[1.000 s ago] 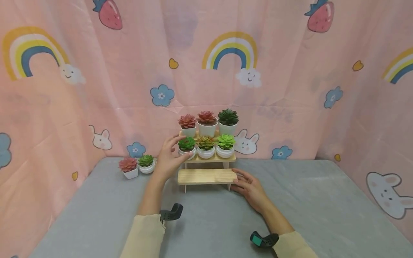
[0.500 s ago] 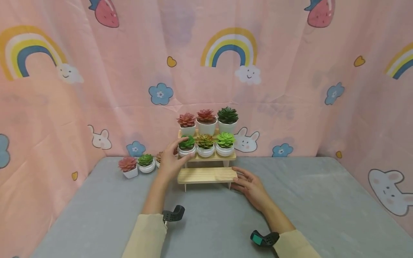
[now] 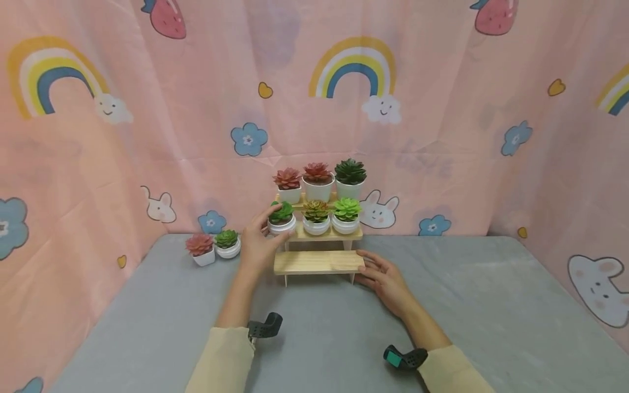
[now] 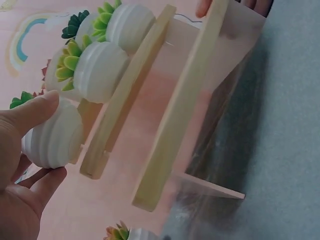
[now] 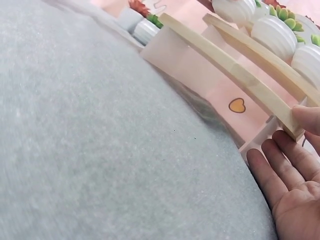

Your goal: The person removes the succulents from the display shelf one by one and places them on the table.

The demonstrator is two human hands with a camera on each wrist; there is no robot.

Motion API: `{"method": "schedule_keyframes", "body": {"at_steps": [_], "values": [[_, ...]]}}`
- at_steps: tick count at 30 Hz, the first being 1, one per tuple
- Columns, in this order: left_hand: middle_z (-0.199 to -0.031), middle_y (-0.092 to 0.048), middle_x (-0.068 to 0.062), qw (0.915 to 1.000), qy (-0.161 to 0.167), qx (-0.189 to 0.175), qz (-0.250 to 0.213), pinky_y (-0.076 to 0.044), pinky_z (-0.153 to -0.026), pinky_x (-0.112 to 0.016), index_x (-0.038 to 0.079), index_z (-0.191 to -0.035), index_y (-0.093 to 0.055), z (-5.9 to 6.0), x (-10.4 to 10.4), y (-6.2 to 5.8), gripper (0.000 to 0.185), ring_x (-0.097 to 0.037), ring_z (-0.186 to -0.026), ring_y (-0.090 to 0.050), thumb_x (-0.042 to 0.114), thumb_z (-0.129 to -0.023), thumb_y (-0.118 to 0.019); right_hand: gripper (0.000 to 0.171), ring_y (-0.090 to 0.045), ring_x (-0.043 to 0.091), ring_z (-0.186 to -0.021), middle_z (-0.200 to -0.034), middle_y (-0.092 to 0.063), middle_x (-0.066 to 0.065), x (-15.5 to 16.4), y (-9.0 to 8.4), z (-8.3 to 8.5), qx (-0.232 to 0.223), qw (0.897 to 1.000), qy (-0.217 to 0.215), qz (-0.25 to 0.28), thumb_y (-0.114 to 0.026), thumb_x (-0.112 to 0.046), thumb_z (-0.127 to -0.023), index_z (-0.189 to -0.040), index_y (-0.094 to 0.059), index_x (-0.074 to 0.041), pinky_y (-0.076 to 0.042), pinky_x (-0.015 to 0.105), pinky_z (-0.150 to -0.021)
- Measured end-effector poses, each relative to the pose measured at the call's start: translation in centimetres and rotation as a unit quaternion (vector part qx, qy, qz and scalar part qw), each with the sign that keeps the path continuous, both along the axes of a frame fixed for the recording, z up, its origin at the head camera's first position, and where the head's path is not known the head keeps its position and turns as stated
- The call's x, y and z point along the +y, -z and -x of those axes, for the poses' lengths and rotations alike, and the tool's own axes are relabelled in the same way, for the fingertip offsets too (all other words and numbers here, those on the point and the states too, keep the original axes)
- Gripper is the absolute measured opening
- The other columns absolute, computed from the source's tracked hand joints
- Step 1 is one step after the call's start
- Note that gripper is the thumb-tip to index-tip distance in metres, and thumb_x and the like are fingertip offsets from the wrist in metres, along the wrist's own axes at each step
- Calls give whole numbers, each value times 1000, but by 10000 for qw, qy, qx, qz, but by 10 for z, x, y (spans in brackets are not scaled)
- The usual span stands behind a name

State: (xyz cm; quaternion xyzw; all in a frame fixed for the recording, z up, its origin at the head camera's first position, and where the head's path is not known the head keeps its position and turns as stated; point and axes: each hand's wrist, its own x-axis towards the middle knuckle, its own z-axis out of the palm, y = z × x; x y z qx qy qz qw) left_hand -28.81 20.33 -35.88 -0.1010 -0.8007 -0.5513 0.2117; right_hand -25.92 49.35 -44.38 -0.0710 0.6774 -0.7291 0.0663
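Note:
A three-step wooden stand [image 3: 318, 262] sits at the back of the grey table. My left hand [image 3: 265, 226] grips a white ribbed pot with a dark green succulent [image 3: 282, 218] at the left end of the middle step. In the left wrist view my thumb lies over that pot [image 4: 52, 137], with my fingers under it. Two more succulent pots [image 3: 316, 218] [image 3: 346, 216] stand on that step. Another three [image 3: 318, 182] stand on the top step. My right hand [image 3: 373, 265] rests flat on the table, its straight fingers [image 5: 280, 167] touching the right end of the bare lowest step [image 5: 235, 75].
A red succulent in a square pot [image 3: 199, 249] and a green one in a round pot [image 3: 227, 243] stand on the table left of the stand. A pink patterned cloth [image 3: 442, 109] closes in the back and sides. Grey tabletop [image 3: 319, 338] stretches towards me.
My left hand has drawn the green succulent pot slightly left and up at the end of the middle step. My right hand stays against the lowest step.

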Motion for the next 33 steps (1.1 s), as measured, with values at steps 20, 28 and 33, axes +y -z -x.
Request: {"method": "schedule_keyframes", "body": {"at_steps": [20, 28, 33], "values": [[-154, -49, -11, 9975, -71, -425, 564, -47, -113, -50, 18, -142, -58, -23, -66, -6, 61, -35, -143, -48, 13, -86, -81, 54, -59, 13, -124, -155, -41, 29, 0, -3, 1, -113, 9999, 88, -40, -54, -7, -102, -153, -37, 0, -57, 31, -101], [-153, -50, -12, 9956, 37, -936, -43, -48, -112, -48, 19, -144, -56, -19, -76, 34, 66, -34, -136, -55, 16, -84, -83, 55, -58, 17, -127, -154, -42, 30, 1, -2, 2, -64, 9999, 53, -65, -55, -7, -102, -153, -37, 1, -57, 32, -102], [-156, -46, -11, 9920, 101, -1221, -307, -49, -112, -46, 19, -145, -55, -18, -78, 56, 68, -32, -136, -54, 13, -84, -83, 54, -56, 23, -131, -154, -42, 30, 0, -1, 2, -86, 9999, 63, -69, -55, -7, -102, -153, -37, 0, -57, 32, -102]]}}
